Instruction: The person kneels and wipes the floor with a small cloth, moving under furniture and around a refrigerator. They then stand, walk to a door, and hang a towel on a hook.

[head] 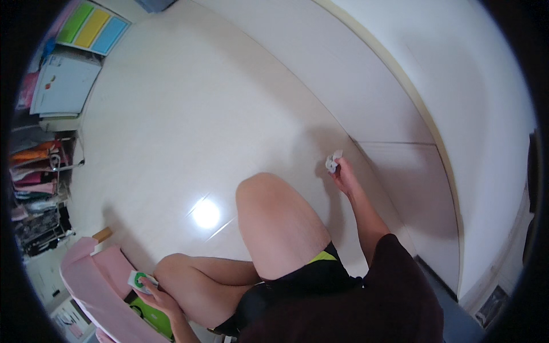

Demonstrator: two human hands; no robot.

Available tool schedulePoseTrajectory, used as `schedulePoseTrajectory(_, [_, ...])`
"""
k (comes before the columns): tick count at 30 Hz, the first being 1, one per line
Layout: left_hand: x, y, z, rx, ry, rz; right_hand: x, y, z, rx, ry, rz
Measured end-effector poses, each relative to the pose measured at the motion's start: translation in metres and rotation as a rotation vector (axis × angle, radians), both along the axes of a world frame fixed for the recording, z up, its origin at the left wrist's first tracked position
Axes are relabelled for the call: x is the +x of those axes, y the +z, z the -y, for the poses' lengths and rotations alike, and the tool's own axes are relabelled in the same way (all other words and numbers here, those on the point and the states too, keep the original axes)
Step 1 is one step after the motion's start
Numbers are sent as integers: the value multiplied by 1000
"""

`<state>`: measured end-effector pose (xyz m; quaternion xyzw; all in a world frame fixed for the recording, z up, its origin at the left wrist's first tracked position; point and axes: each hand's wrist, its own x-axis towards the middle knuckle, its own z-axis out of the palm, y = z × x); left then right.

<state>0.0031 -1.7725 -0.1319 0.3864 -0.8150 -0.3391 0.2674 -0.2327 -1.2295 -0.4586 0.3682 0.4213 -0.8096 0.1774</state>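
In my right hand [344, 178] is a crumpled white tissue [333, 162], held above the pale tiled floor [180, 111] close to the tiled base of the wall. My left hand [158, 298] grips a small white packet with a green mark [138, 281], low at the left beside my bent knee. Under that hand lies a bright green flat object [156, 319] with a dark loop on it. What is inside the packet cannot be seen.
A pink padded piece of furniture [81, 283] stands at lower left. Clothes on a metal rack [55, 163] line the left side. Farther up are a white cabinet [66, 85] and a unit with coloured drawers [94, 28]. Along the right runs the white wall [454, 85].
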Motion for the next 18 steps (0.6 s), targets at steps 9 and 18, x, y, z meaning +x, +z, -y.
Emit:
schedulePoseTrajectory(9, [-1, 4, -5, 97, -17, -71, 9, 26, 0, -295, 40, -219])
schedulePoseTrajectory(18, [-24, 11, -18, 17, -81, -80, -8, 26, 41, 190, 426, -103])
